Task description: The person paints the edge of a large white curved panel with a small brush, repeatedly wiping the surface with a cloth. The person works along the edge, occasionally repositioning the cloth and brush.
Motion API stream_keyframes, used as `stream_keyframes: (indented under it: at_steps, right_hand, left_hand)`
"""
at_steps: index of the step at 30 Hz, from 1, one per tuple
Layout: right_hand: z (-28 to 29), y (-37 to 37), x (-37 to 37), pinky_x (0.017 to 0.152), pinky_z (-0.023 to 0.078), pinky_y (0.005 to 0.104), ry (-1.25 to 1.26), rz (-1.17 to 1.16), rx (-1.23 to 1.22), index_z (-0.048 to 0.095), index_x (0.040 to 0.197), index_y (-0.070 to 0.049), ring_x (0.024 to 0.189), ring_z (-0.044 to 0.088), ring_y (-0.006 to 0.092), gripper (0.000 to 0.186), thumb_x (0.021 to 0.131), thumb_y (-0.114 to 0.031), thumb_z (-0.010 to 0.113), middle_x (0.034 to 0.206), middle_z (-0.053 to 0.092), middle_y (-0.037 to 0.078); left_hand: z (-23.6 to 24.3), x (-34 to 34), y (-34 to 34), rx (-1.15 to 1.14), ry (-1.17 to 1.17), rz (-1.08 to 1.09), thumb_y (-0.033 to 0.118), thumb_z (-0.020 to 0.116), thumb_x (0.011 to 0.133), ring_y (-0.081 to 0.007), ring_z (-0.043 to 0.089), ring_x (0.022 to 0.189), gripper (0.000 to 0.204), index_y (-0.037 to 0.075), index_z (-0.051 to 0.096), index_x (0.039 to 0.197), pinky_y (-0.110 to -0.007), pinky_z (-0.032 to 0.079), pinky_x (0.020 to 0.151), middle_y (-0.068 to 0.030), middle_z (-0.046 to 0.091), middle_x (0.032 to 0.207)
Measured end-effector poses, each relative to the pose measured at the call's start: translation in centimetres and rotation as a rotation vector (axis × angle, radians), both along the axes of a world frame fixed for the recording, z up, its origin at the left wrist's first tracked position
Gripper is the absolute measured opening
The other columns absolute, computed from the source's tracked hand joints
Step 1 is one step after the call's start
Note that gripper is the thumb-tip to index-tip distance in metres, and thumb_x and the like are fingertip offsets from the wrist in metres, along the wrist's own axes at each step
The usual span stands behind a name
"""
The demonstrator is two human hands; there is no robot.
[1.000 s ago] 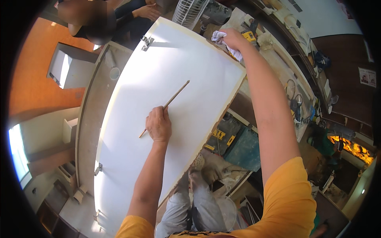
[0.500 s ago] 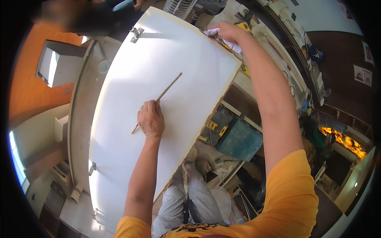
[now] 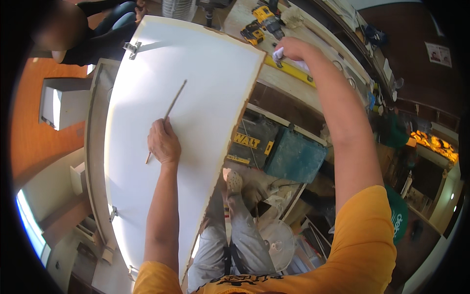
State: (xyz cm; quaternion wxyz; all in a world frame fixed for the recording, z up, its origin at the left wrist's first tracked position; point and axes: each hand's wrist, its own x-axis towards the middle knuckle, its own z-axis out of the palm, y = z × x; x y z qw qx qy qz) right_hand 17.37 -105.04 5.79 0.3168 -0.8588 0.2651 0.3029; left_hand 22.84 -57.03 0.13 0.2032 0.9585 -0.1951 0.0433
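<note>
A large white cabinet door (image 3: 196, 63) lies before me, with metal hinges (image 3: 132, 49) along its left side. My left hand (image 3: 164, 142) is closed around a thin wooden stick (image 3: 176, 100) and rests on the door's face. The stick sticks out of the hand at both ends. Past the door's far right corner, my right hand (image 3: 291, 49) is closed on a bunched white cloth (image 3: 299, 63), above the workbench and beside a yellow spirit level (image 3: 293, 72). A small greyish part shows at its fingertips; I cannot make out what it is.
Yellow-black cordless drills (image 3: 267, 19) lie on the workbench (image 3: 240, 17) at the far right. Below it stand a black toolbox (image 3: 252, 142) and a teal case (image 3: 299, 157). A fan (image 3: 279, 240) is near my legs. Another person (image 3: 105, 34) is at the far left.
My right hand has moved from the door's far right edge to a place off its corner, over the bench, with the cloth. My left hand still holds the stick. The whole view has shifted.
</note>
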Motion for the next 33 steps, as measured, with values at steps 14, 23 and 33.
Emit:
stream_keyframes:
  at_steps: [14, 23, 33]
  right_hand:
    - [-0.9, 19.5, -38.1, 0.081, 0.055, 0.0343, -0.353, -1.415, 0.815, 0.063, 0.131, -0.008, 0.096, 0.068, 0.0158, 0.054, 0.087, -0.030, 0.085, 0.112, 0.072, 0.002]
    - [-12.2, 45.8, -64.7, 0.071, 0.055, 0.0379, -0.175, -2.051, 0.393, 0.069, 0.119, -0.007, 0.090, 0.067, 0.0182, 0.037, 0.082, -0.005, 0.076, 0.105, 0.070, 0.006]
    - [-15.2, 42.4, -57.5, 0.101, 0.049, 0.0430, 0.030, -0.529, -0.364, 0.066, 0.127, -0.012, 0.126, 0.059, 0.0332, 0.048, 0.080, -0.005, 0.072, 0.133, 0.064, 0.009]
  left_hand:
    - [0.2, -0.6, -0.1, 0.106, 0.085, 0.041, 0.046, 0.042, 0.110, -0.0399, 0.065, 0.103, 0.043, 0.009, 0.062, 0.106, -0.051, 0.049, 0.091, -0.0160, 0.070, 0.106]
    - [-2.7, 0.7, 0.0, 0.228, 0.009, 0.042, 0.050, 0.042, 0.108, -0.0352, 0.069, 0.107, 0.048, 0.010, 0.066, 0.117, -0.047, 0.052, 0.096, -0.0122, 0.074, 0.113]
    - [-1.9, 0.9, 0.7, 0.265, -0.060, 0.019, 0.054, 0.035, 0.108, -0.0394, 0.070, 0.107, 0.054, 0.011, 0.063, 0.125, -0.053, 0.053, 0.094, -0.0173, 0.073, 0.117]
